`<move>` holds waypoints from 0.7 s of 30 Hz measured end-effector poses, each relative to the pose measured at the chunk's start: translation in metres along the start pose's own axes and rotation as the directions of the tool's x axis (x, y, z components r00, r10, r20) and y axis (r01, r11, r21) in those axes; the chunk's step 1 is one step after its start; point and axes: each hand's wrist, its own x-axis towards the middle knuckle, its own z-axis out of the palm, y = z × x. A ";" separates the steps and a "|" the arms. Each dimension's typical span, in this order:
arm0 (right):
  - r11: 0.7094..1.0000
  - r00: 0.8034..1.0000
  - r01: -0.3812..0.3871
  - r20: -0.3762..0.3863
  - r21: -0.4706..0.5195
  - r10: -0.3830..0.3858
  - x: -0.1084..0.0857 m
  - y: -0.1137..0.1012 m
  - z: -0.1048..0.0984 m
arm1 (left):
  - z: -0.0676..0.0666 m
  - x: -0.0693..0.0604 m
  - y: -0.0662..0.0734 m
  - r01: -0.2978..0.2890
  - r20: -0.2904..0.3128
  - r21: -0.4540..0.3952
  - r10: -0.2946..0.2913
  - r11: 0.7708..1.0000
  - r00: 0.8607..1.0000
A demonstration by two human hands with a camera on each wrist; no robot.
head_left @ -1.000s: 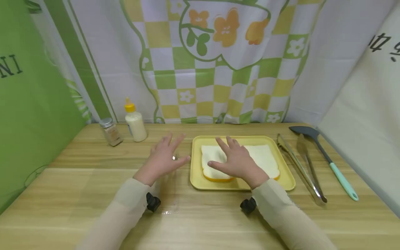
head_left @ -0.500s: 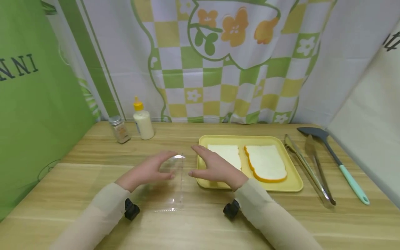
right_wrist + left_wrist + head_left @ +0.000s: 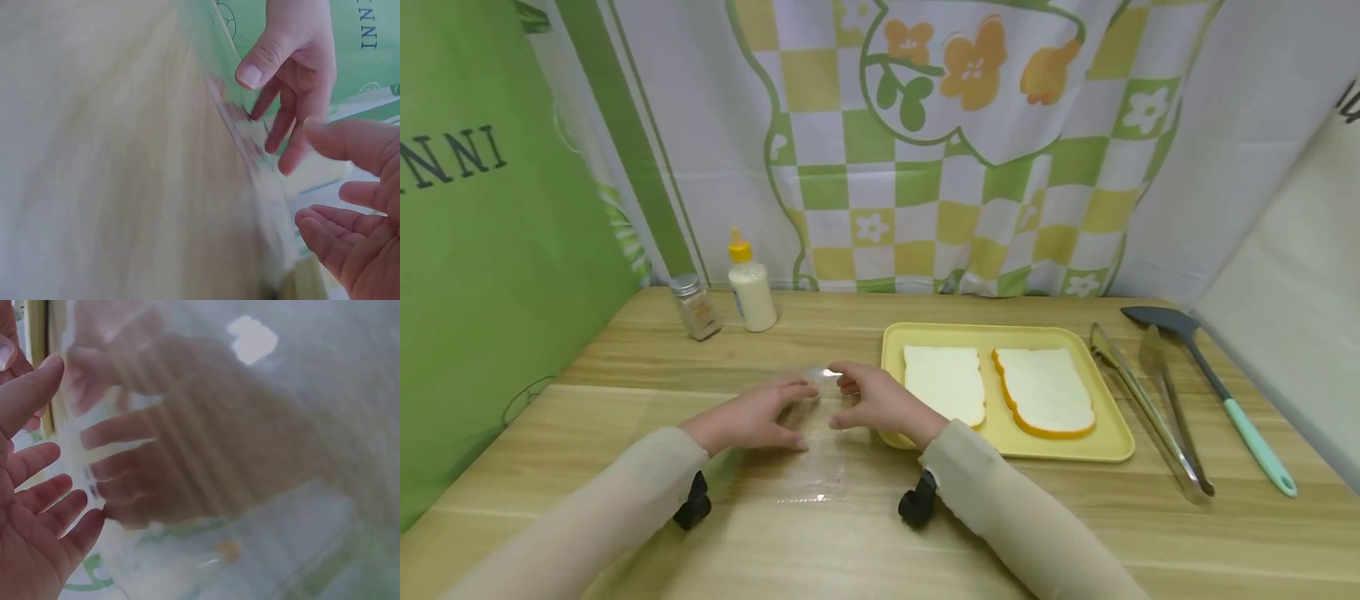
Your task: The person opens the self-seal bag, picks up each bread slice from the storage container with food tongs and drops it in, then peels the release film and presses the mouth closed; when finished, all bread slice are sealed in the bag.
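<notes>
A clear, glossy plastic sheet or board (image 3: 818, 477) lies on the wooden table; its exact kind cannot be told. Over its left part hovers my left hand (image 3: 748, 421), fingers loosely bent and apart. My right hand (image 3: 887, 404) is over its right edge, near the yellow tray. In the right wrist view, thumb and fingers of the right hand (image 3: 365, 212) stand apart with nothing between them. The left wrist view shows the left hand (image 3: 37, 519) beside its reflection in the shiny surface (image 3: 250, 456); whether a fingertip touches is unclear.
Two bread slices (image 3: 943, 383) lie side by side on the yellow tray (image 3: 992, 446). To its right are metal tongs (image 3: 1150, 408) and a spatula (image 3: 1213, 362) with a mint handle. A spice jar (image 3: 696, 308) and a yellow-capped squeeze bottle (image 3: 752, 292) stand at back left.
The right hand has moved left off the tray and bread, toward the left hand. Both hands have come down over the clear sheet and closer together. The head view has shifted slightly left.
</notes>
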 end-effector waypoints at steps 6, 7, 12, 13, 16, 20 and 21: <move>0.997 0.999 -0.044 0.010 0.068 0.044 0.009 0.006 0.011 | 0.005 0.002 -0.006 -0.022 0.021 -0.073 0.024 0.997 1.000; 0.998 0.999 -0.044 0.012 0.055 0.043 0.010 0.005 0.013 | 0.005 0.000 -0.007 -0.015 0.024 -0.085 0.017 0.996 1.000; 0.999 1.000 -0.019 0.011 -0.049 0.020 0.011 0.001 0.015 | 0.003 -0.010 -0.010 -0.022 0.032 -0.103 0.025 0.994 0.999; 0.998 1.000 -0.015 0.011 -0.064 0.016 0.011 0.001 0.014 | 0.002 -0.012 -0.010 -0.025 0.038 -0.106 0.029 0.994 0.999; 0.996 1.000 -0.018 0.009 -0.082 0.019 0.010 0.002 0.013 | 0.000 -0.015 -0.012 -0.010 0.071 -0.123 0.019 0.992 0.997; 0.995 0.999 -0.028 0.015 -0.096 0.030 0.009 0.003 0.013 | 0.000 -0.019 -0.015 0.020 0.113 -0.131 -0.005 0.991 0.994; 0.995 0.999 -0.030 0.016 -0.097 0.031 0.009 0.003 0.013 | 0.000 -0.020 -0.016 0.013 0.115 -0.122 0.002 0.992 0.993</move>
